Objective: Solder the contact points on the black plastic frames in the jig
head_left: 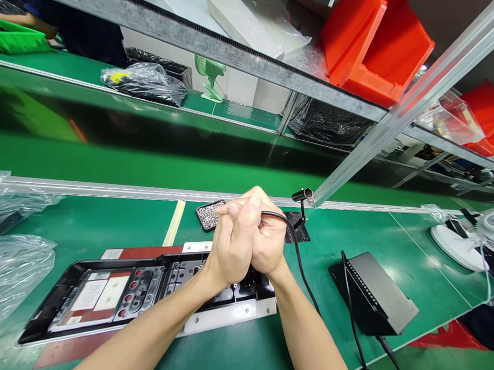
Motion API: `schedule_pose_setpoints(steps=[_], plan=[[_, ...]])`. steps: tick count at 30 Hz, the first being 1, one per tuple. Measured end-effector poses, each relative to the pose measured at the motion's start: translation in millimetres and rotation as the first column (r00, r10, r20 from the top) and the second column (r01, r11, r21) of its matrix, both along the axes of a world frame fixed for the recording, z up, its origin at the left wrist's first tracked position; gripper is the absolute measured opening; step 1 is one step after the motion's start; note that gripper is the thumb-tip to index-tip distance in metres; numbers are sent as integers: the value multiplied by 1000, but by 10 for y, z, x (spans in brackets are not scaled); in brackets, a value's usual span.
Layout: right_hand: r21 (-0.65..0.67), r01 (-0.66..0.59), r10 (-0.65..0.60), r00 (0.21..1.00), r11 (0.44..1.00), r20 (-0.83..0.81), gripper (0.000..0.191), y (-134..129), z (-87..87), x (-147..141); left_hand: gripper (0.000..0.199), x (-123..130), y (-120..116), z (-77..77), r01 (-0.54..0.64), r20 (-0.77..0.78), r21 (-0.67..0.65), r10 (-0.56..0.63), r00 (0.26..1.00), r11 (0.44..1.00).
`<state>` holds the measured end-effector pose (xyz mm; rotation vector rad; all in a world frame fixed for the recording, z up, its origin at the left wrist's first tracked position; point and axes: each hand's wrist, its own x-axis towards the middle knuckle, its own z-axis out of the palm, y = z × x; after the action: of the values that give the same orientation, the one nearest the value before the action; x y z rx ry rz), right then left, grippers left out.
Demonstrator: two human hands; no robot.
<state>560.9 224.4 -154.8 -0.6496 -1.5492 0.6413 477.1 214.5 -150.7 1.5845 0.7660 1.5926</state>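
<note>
Both my hands are pressed together above a long black plastic housing (163, 285) that lies in a fixture on the green bench. My left hand (236, 236) has its fingers curled against my right hand (269, 238). A black cable (297, 253) comes out at the top of my right hand, arcs over and hangs down past the wrist. The cable's end is hidden inside my closed hands, so what my left hand holds cannot be made out. Just behind them sits a small black tray of metal screws (208, 215).
A black metal holder (302, 196) stands behind my right hand. A black box with cords (372, 294) is at the right, a white fan (468, 242) beyond it. Plastic bags (18, 268) lie at the left. Red bins (377, 45) rest on the overhead shelf. Another person's arm shows top left.
</note>
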Motion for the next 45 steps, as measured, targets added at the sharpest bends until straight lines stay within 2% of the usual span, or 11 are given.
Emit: schedule_pose_setpoints(steps=[10,24,38,45], plan=[[0,13,-13,1000,1000,5,22,-6,11,6,46,-5,0,12,1,4,-25,-1,1000,1000],[-4,-8,8,1000,1000,-19,18,-6,-8,-2,49,-2,-6,31,11,2,-27,-10,1000,1000],[-25,38,-37,998,999,43,25,-7,3,16,54,-1,-3,29,6,-18,-67,-7,1000,998],[17,13,-14,1000,1000,11,22,-2,-5,16,53,-2,-7,10,-4,-20,-61,3,1000,998]])
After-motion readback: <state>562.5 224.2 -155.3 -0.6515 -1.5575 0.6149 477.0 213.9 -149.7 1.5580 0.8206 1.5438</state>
